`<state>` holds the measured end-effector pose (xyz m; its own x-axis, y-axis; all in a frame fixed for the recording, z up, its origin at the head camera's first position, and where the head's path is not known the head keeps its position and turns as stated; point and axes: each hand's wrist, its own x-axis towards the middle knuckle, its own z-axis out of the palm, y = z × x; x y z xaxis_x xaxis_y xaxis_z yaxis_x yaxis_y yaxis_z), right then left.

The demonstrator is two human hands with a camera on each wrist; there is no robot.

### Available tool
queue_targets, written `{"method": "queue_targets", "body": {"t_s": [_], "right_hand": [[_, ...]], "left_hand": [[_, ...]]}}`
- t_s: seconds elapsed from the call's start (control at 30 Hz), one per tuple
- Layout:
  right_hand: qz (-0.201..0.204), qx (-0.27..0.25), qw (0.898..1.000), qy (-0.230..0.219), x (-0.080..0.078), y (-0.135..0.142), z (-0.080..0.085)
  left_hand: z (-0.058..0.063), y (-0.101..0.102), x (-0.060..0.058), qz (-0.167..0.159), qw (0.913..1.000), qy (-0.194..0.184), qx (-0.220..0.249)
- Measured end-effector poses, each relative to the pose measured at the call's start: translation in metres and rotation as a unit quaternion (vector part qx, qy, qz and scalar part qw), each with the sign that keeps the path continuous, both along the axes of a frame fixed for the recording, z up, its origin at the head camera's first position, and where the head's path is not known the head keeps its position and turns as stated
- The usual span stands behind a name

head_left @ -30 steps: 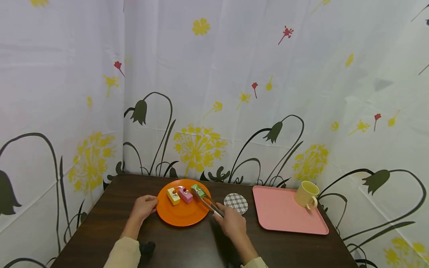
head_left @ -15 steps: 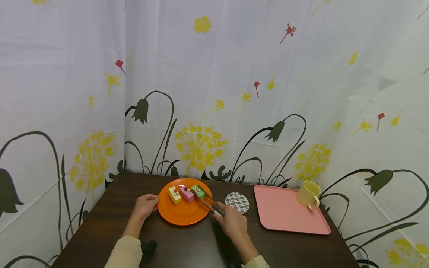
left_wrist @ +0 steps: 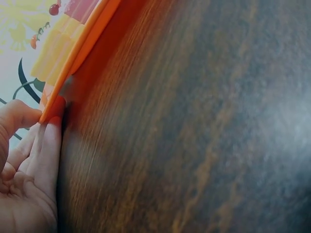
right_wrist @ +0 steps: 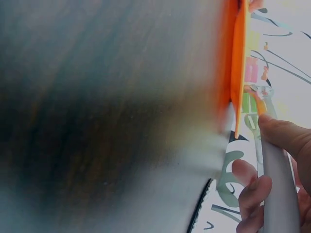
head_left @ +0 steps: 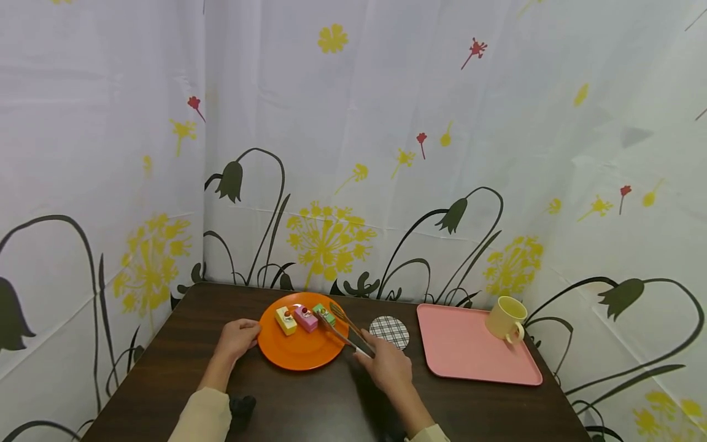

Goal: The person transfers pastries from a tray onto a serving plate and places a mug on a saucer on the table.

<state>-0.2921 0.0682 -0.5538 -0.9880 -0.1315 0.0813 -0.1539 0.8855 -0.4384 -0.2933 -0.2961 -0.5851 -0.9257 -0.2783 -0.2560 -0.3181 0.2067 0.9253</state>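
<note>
On an orange plate (head_left: 301, 359) three toy cake pieces stand in a row: yellow (head_left: 286, 321), pink (head_left: 305, 319) and green (head_left: 324, 314). My left hand (head_left: 239, 341) pinches the plate's left rim, thumb above and fingers beneath, as the left wrist view shows. With my right hand (head_left: 386, 363) I hold a pair of metal tongs (right_wrist: 279, 189). The arms of the tongs are spread, one tip on either side of the green piece. Whether the tips touch it I cannot tell.
A round checked coaster (head_left: 390, 332) lies just behind my right hand. Farther right, a pink tray (head_left: 469, 353) carries a yellow mug (head_left: 506, 318) at its back right corner. A patterned curtain (head_left: 342, 141) hangs behind the dark wooden table (head_left: 309, 408).
The tongs' arms have spread wider around the green piece, and my right hand has shifted slightly to the right. My left hand stays at the plate's rim.
</note>
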Motion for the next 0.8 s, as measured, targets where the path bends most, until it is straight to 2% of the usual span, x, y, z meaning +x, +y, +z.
{"method": "queue_targets", "body": {"t_s": [0.2, 0.43, 0.6, 0.8], "right_hand": [[-0.020, -0.040, 0.999, -0.002, 0.004, 0.009, -0.002], [-0.046, -0.110, 0.993, 0.011, 0.015, 0.028, 0.002], [-0.059, -0.140, 0.988, 0.006, 0.019, 0.055, 0.006], [-0.095, -0.160, 0.982, 0.008, 0.021, 0.102, 0.007]], "left_hand": [[0.000, 0.001, -0.002, -0.001, 1.0000, 0.005, 0.002], [-0.003, 0.001, -0.003, 0.000, 1.0000, 0.006, -0.002], [-0.002, 0.002, -0.004, -0.002, 0.9999, 0.010, -0.001], [-0.003, 0.000, -0.005, -0.001, 1.0000, 0.007, -0.002]]}}
